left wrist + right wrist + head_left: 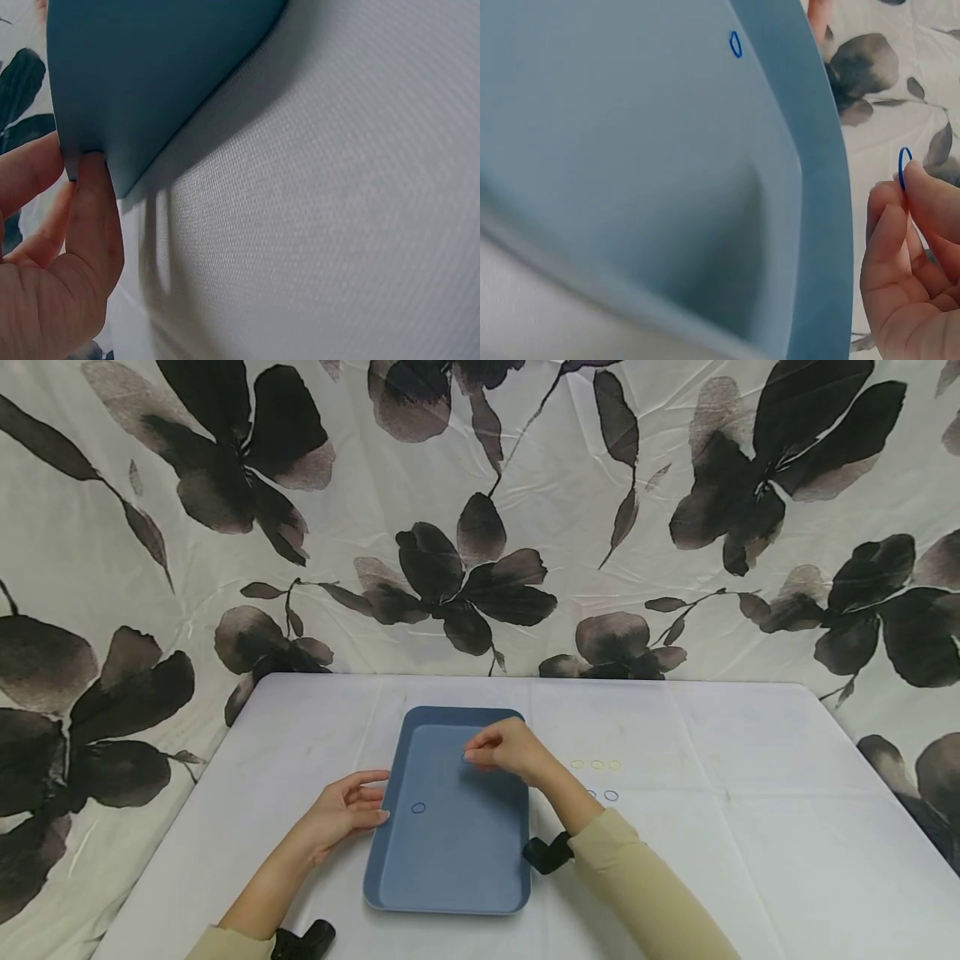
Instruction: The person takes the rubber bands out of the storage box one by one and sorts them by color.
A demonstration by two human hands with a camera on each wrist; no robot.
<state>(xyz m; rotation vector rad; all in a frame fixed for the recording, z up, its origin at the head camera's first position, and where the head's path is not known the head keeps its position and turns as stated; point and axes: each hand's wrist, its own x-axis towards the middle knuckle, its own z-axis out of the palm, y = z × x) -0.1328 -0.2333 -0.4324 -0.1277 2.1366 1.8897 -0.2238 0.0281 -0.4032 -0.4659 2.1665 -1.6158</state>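
Note:
A shallow blue tray (450, 877) lies lengthwise on the white table. My left hand (348, 810) grips its left rim; in the left wrist view the thumb rests against the outer wall while another fingertip is hidden behind the edge. Over the far right part of the tray, my right hand (510, 747) pinches a thin blue ring (901, 171) between thumb and fingertips, the ring standing upright. Another blue ring (418, 807) lies flat on the tray floor, left of its middle.
On the table right of the tray, three yellow rings (596, 764) lie in a row. Blue rings (611, 795) lie nearer me, one partly hidden by the right forearm. Black wrist cameras (549, 853) sit below both wrists. A floral cloth (465, 585) hangs behind the table.

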